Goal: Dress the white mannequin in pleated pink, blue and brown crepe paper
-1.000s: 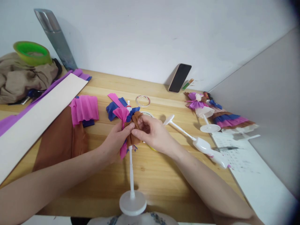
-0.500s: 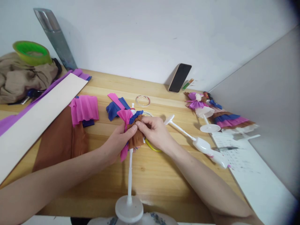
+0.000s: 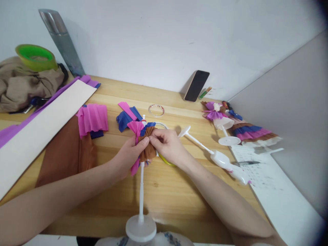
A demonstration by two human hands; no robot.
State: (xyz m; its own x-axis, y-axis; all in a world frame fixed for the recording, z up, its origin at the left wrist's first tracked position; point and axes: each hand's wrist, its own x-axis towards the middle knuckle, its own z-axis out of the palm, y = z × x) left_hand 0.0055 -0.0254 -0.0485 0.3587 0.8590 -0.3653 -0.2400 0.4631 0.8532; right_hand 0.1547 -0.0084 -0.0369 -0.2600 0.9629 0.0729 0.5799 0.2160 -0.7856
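My left hand pinches the gathered brown crepe paper from the left. From the right, my right hand has its thumb and fingertips closed on the same brown paper. Pink paper and blue paper stick out above and beside the brown piece. These papers are wrapped around a small white figure on a white stand, whose top knob shows above my hands. Behind lie a folded blue piece and a pink strip. The fingertips partly hide the brown folds.
A white board, brown paper and pleated pink paper lie left. A second white figure rests on its side at right, near dressed paper figures. A phone leans against the wall; a wire ring lies behind.
The brown paper looks more tightly gathered between my fingertips. Both hands and the wrapped figure have shifted only slightly.
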